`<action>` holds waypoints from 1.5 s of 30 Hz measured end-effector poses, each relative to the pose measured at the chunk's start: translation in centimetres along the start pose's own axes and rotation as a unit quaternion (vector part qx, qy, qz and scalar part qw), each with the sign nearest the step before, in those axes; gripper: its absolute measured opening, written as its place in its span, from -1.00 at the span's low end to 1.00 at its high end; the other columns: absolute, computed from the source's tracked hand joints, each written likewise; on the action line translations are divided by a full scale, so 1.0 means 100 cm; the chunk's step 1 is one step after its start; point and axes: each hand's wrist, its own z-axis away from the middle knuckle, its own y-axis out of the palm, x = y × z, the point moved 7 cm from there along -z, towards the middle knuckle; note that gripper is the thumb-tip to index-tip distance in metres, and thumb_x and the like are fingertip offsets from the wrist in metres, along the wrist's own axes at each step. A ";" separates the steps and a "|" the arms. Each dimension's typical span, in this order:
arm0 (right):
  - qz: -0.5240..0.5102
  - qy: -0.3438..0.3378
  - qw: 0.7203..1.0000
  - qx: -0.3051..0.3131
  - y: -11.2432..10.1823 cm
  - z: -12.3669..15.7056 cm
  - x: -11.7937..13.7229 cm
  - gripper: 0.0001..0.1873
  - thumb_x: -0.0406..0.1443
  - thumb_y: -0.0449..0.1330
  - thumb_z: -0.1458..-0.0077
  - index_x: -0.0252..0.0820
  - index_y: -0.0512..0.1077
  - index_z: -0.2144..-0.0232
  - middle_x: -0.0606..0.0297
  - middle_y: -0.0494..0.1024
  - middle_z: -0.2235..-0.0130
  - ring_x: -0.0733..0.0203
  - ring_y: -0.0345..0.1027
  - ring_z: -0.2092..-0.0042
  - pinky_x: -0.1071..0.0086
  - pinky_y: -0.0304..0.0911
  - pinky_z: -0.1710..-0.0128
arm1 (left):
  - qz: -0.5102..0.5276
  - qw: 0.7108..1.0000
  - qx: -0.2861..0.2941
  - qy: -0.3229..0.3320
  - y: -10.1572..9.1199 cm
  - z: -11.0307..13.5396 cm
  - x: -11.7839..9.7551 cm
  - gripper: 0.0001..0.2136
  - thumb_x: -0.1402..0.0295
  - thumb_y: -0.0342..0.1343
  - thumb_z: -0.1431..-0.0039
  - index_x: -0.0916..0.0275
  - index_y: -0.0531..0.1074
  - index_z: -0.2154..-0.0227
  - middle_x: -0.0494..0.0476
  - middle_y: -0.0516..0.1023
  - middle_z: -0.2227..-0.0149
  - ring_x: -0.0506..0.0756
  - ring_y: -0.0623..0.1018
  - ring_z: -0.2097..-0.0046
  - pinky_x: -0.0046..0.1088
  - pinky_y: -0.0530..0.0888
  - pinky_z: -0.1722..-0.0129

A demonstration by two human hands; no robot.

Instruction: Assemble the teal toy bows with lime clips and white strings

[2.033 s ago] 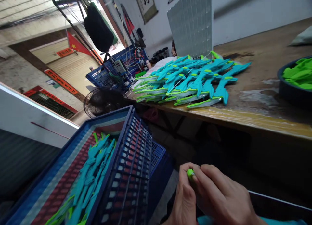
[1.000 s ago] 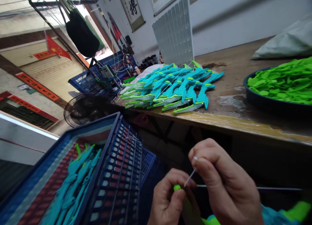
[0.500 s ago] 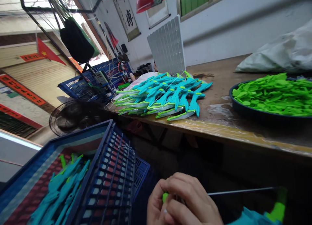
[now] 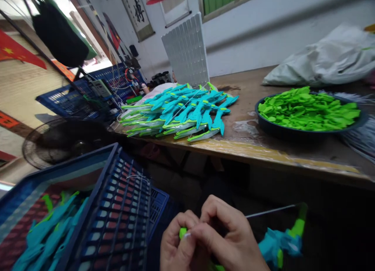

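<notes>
At the bottom centre, my left hand (image 4: 175, 243) is closed on a green plastic piece (image 4: 183, 232), whose rounded end shows between the fingers. My right hand (image 4: 230, 239) is pressed against it, thumb and fingers pinched together; what they grip is hidden. More green shows just below the hands. From behind my right hand a thin white cord (image 4: 271, 211) runs tight to the green tip of a turquoise-and-green plastic part (image 4: 278, 243), which sticks out to the right of the hand. How that part is held is hidden.
Left of my hands stands a blue crate (image 4: 117, 208) with similar turquoise parts (image 4: 49, 232) inside. On the wooden table (image 4: 246, 87) lie a stack of turquoise-and-green parts (image 4: 187, 110), a dark round tray (image 4: 293, 131) of green pieces (image 4: 310, 108) and a white sack (image 4: 319, 60). A fan (image 4: 67, 142) stands behind the crate.
The view has swung to the right. My hands have shifted left and a little up in the picture, and my right fingers have risen into a pinch. The turquoise-and-green part shows more fully.
</notes>
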 end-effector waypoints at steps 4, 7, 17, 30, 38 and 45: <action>-0.112 0.077 0.989 -0.051 0.004 0.003 -0.008 -0.65 -0.23 0.35 -0.13 -0.23 0.32 0.56 0.39 0.34 0.48 0.39 0.21 0.47 0.53 0.14 0.51 | -0.012 1.000 0.024 0.000 -0.003 -0.001 -0.001 -0.77 0.20 0.34 -0.20 0.25 0.53 0.39 0.04 0.35 0.40 -0.04 0.36 0.44 -0.58 0.30 0.44; -0.136 0.077 0.986 -0.057 0.008 0.005 -0.011 -0.65 -0.21 0.38 -0.11 -0.24 0.37 0.57 0.35 0.37 0.48 0.35 0.26 0.43 0.53 0.18 0.50 | -0.032 0.998 0.057 0.023 -0.008 -0.003 -0.005 -0.83 0.26 0.26 -0.29 0.24 0.54 0.36 0.07 0.38 0.38 0.02 0.44 0.34 -0.54 0.43 0.31; -0.080 0.009 0.995 0.061 0.002 0.000 -0.005 -0.86 -0.32 0.18 -0.32 -0.20 0.48 0.32 0.28 0.46 0.29 0.34 0.44 0.33 0.54 0.38 0.34 | -0.010 1.000 0.006 -0.028 -0.013 -0.009 -0.001 -0.73 0.25 0.33 -0.22 0.30 0.42 0.44 0.02 0.32 0.44 -0.06 0.33 0.47 -0.61 0.32 0.46; 0.202 -0.225 0.947 0.106 0.001 0.009 0.019 -0.81 -0.41 -0.03 -0.41 -0.16 0.31 0.28 0.26 0.39 0.35 0.26 0.33 0.33 0.49 0.27 0.41 | -0.001 0.998 0.049 -0.044 -0.018 -0.016 0.015 -0.66 0.14 0.43 -0.07 0.26 0.43 0.37 -0.06 0.24 0.56 -0.14 0.13 0.58 -0.63 0.09 0.56; 0.178 -0.156 0.969 0.073 -0.006 0.008 0.013 -0.89 -0.44 0.07 -0.34 -0.15 0.31 0.24 0.35 0.44 0.37 0.35 0.38 0.38 0.53 0.32 0.39 | -0.095 0.995 0.042 -0.009 -0.021 -0.006 0.009 -0.66 0.10 0.37 -0.17 0.28 0.46 0.41 -0.10 0.25 0.64 -0.15 0.19 0.64 -0.68 0.15 0.61; 0.191 -0.217 0.957 0.021 0.002 0.019 0.022 -0.86 -0.49 0.10 -0.32 -0.24 0.42 0.21 0.21 0.47 0.29 0.24 0.35 0.25 0.42 0.33 0.31 | -0.104 0.992 0.051 -0.057 -0.031 -0.007 0.009 -0.71 0.15 0.35 -0.19 0.27 0.46 0.39 -0.12 0.22 0.67 -0.13 0.14 0.64 -0.71 0.17 0.64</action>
